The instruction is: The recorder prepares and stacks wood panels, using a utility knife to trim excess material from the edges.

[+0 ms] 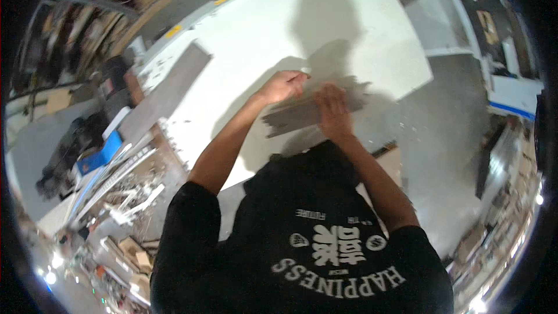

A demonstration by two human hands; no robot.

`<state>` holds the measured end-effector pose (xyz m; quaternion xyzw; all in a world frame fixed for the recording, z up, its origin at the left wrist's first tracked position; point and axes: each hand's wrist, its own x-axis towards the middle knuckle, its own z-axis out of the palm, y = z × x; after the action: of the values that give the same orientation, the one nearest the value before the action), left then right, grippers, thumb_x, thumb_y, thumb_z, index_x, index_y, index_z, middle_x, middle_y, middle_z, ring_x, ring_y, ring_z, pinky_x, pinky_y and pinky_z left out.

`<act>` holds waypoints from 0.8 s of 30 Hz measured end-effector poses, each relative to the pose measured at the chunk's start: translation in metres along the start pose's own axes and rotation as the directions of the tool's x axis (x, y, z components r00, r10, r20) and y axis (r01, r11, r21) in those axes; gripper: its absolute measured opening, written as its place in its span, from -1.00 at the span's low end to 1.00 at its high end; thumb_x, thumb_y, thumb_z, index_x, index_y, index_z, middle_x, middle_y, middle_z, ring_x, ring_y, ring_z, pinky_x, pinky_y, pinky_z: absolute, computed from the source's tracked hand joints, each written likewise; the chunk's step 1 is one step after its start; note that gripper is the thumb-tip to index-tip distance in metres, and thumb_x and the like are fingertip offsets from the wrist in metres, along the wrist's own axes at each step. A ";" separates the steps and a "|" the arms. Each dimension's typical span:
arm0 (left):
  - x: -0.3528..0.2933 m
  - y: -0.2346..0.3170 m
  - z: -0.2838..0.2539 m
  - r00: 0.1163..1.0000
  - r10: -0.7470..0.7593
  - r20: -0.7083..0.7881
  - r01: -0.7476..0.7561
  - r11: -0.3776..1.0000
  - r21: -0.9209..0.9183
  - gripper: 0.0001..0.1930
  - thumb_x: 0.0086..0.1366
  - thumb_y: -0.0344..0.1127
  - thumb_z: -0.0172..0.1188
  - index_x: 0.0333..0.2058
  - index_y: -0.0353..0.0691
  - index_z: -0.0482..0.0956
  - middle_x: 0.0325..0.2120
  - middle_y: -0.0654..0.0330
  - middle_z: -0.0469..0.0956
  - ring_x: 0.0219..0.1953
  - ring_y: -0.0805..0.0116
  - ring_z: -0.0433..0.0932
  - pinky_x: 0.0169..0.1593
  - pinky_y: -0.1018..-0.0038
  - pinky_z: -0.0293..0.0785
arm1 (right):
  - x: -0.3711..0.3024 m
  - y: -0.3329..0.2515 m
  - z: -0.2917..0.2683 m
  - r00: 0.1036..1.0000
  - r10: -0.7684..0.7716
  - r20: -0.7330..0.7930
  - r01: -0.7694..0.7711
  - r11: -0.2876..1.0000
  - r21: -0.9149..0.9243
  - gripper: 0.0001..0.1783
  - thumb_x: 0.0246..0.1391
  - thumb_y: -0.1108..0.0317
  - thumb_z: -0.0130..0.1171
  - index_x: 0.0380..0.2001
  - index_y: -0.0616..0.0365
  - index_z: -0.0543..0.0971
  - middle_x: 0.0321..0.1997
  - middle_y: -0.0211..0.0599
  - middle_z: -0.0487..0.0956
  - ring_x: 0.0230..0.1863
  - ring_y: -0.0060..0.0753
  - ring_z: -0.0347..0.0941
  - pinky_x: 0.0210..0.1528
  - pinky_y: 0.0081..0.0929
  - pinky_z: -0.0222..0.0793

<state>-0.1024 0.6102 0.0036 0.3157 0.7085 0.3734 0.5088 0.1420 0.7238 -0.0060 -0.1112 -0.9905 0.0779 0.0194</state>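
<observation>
A bundle of thin grey-brown strips (pixel 293 118) with jagged, uneven ends lies at the near edge of a white board (pixel 244 40). My right hand (pixel 334 110) is closed over the bundle toward its right part, fingers together across its top. Just left of it and above the bundle is my left hand (pixel 283 86), its fingers drawn together in a pinch. A tiny pale spot shows at those fingertips, too small to name. A long flat grey-brown plank (pixel 168 90) lies along the board's left side.
Small dark crumbs dot the board's left part. Yellow pieces (pixel 173 31) mark its far rim. At left are a blue item (pixel 100 154) and a heap of white scraps (pixel 133 197). A white box with a blue stripe (pixel 511 96) stands right, beyond grey floor (pixel 444 116).
</observation>
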 end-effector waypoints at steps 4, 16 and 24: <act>-0.038 -0.063 -0.113 0.644 0.495 -0.584 0.089 0.709 0.699 -0.30 0.24 0.20 0.45 0.04 -0.37 0.62 -0.02 -0.19 0.66 0.05 -0.18 0.63 0.17 0.07 0.55 | 0.011 -0.001 -0.023 0.985 -0.030 0.170 0.038 0.998 -0.043 0.24 -0.04 0.22 0.53 0.63 -0.09 0.02 0.64 -0.22 0.15 0.69 0.01 -0.08 0.70 0.19 -0.20; -0.089 -0.124 -0.234 0.771 0.005 -0.637 0.471 0.669 0.575 -0.46 0.27 0.06 0.43 0.14 -0.05 0.62 0.02 -0.02 0.68 0.01 -0.10 0.68 0.10 0.09 0.62 | 0.010 -0.005 -0.022 0.979 0.003 0.205 0.000 1.000 -0.017 0.22 -0.11 0.24 0.57 0.59 -0.07 0.11 0.63 -0.24 0.15 0.70 -0.03 -0.12 0.72 0.15 -0.31; -0.023 0.014 -0.017 0.990 0.136 0.045 -0.137 0.799 0.585 -0.58 0.46 0.01 0.20 0.18 0.00 0.66 0.00 0.01 0.72 0.06 -0.08 0.68 0.20 0.03 0.56 | 0.005 -0.005 -0.012 0.995 -0.007 0.099 0.002 0.999 0.049 0.33 -0.13 0.21 0.59 0.63 -0.05 0.00 0.71 -0.08 -0.01 0.72 0.11 -0.22 0.70 0.21 -0.30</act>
<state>-0.1116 0.5949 0.0305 0.5075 0.7644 0.1720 0.3585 0.1365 0.7217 0.0068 -0.1045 -0.9883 0.1077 -0.0269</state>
